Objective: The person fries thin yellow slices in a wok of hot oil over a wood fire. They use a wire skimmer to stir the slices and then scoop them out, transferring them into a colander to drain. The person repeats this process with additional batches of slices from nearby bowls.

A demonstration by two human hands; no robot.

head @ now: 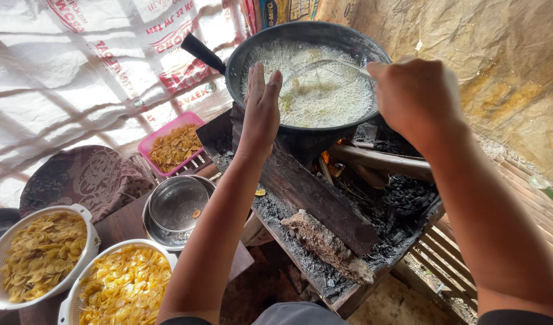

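A black wok (pixel 240 66) full of bubbling oil (pixel 315 90) sits on a wood-fired stove at the upper middle. My right hand (pixel 416 99) is closed on the handle of a wire mesh skimmer (pixel 330 67) that dips into the oil. My left hand (pixel 261 108) hovers flat over the wok's near rim, fingers straight and together, holding nothing. Whether its palm touches the rim I cannot tell.
Burning logs (pixel 379 161) and a charred plank (pixel 315 195) lie under the wok. Left of the stove stand a pink basket of chips (pixel 171 144), an empty metal strainer (pixel 177 204) and two white colanders of yellow chips (pixel 45 253) (pixel 123 286). A bamboo slat floor (pixel 451 259) shows at right.
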